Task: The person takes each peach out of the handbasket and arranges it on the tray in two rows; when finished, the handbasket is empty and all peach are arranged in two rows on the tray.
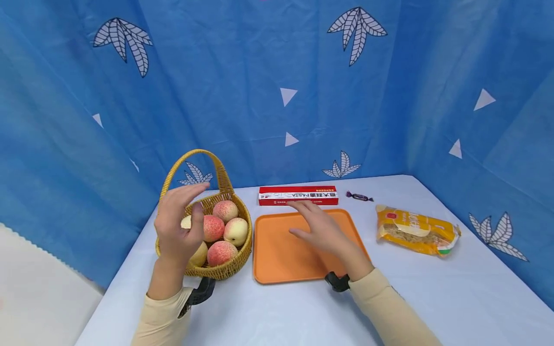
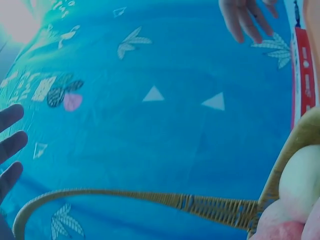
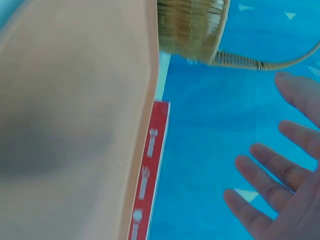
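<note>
In the head view the left hand [image 1: 178, 226] is raised over the left side of a wicker basket [image 1: 233, 266] with an arched handle, its fingers bent loosely around nothing. Several peaches [image 1: 222, 253] lie in the basket, some partly hidden by that hand. Over an orange tray [image 1: 277, 269] hovers the right hand [image 1: 322, 230], fingers spread and holding nothing. The left wrist view shows left fingertips [image 2: 12, 145] at the edge, apart from the basket handle [image 2: 220, 207]. Relaxed, spread fingers of the right hand [image 3: 285, 185] appear in the right wrist view.
A red pasta box [image 1: 298, 196] lies behind the tray. To its right are a purple wrapped candy [image 1: 359, 196] and a yellow bag [image 1: 415, 230] on the white table [image 1: 259, 317]. A blue patterned curtain [image 1: 242, 96] hangs behind and at both sides.
</note>
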A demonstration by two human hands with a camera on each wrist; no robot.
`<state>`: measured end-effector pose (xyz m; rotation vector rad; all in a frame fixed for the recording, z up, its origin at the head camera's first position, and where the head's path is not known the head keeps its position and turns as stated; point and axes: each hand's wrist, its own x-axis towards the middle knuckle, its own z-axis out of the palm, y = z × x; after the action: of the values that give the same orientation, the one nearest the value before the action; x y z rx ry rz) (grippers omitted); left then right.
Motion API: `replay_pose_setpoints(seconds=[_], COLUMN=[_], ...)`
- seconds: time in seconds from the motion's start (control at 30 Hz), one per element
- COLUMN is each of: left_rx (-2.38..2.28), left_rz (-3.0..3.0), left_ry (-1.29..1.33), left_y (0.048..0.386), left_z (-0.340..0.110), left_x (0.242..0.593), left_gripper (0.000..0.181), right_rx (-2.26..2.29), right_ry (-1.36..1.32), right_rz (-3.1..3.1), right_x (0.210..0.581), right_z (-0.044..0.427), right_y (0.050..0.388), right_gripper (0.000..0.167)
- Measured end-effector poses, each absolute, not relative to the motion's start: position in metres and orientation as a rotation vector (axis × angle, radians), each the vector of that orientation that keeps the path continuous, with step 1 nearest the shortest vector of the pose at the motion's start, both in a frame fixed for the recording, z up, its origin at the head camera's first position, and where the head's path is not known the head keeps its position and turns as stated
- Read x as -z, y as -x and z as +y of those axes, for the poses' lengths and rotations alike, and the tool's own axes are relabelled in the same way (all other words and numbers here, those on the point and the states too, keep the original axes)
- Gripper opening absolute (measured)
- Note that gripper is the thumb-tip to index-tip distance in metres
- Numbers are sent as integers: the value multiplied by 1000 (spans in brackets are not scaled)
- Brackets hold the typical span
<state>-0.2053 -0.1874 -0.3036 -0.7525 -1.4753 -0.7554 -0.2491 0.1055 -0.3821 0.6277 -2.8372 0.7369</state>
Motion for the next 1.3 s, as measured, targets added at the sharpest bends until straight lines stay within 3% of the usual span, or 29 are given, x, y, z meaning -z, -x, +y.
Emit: replay_pose_setpoints(seconds=[0.73,1.3], left_rx=[1210,1382], left_rz=[-1473,-1904], left_ry=[377,-114], left_y=[206,238], left_z=[-259,-312], left_x=[303,358], left_gripper=[30,32], right_rx=[-964,-858], right_ry=[-936,-1024], right_rz=[-2818,-2969], right_x=[385,393], right_z=[29,-14], right_y=[259,277], right_gripper=[64,65])
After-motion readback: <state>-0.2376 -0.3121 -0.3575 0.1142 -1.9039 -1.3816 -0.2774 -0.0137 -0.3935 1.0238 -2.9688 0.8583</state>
